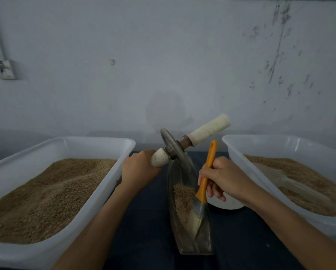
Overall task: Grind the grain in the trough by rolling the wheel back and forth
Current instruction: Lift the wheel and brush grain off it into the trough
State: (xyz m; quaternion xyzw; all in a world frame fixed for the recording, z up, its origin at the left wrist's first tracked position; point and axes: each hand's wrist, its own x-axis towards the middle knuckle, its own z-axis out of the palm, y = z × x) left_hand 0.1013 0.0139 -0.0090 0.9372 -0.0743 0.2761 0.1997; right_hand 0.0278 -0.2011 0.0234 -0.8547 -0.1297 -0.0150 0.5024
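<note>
Your left hand is curled round the near wrapped handle of the wheel, holding it tilted at the far end of the trough, with the other wrapped handle sticking up to the right. The wheel's lower edge seems to sit at the trough's far tip, though you cannot be sure it touches. Your right hand is closed round the orange handle of a brush, its bristles down in the trough just beside the grain, which lies heaped along the left inner wall around the middle.

This looks like a pause in the grinding: you appear to be sweeping the grain back into the channel while the wheel is parked out of the way. The grain still looks coarse, so more rolling is likely needed.

Next, gather the heap into the trough's centre line, lift the brush clear and set it on the tabletop, not into either tub. Then free your right hand for the far handle, level the axle and lower the wheel onto the grain. Watch that the tilted wheel does not slip sideways off the narrow rim, and keep the white bowl behind your right hand from being knocked
</note>
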